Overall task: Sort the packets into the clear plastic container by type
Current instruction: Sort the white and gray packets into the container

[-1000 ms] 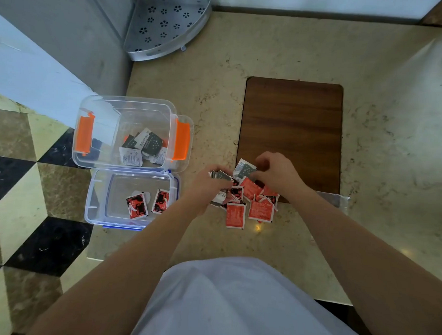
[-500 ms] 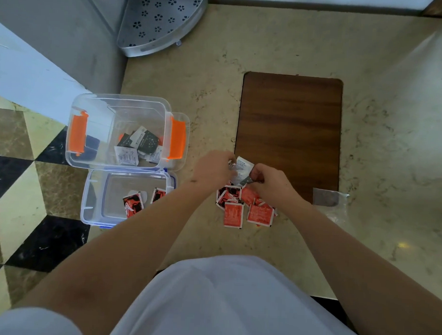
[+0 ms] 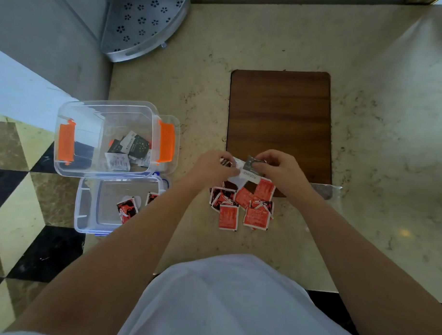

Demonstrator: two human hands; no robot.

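Several red packets lie in a loose pile on the counter near the wooden board's front edge. Just above the pile, my right hand pinches a grey-and-white packet. My left hand holds dark and white packets right beside it, fingers curled round them. The clear container with orange latches sits at the left and holds several black and white packets. Below it the clear lid tray holds two red-and-black packets.
A brown wooden board lies on the beige stone counter. A perforated metal corner shelf stands at the back left. A clear plastic bag lies right of my right wrist. The counter's left edge drops to a checkered floor.
Both hands have lifted off the red pile and come together above it, holding grey and white packets between them. The view has shifted slightly.
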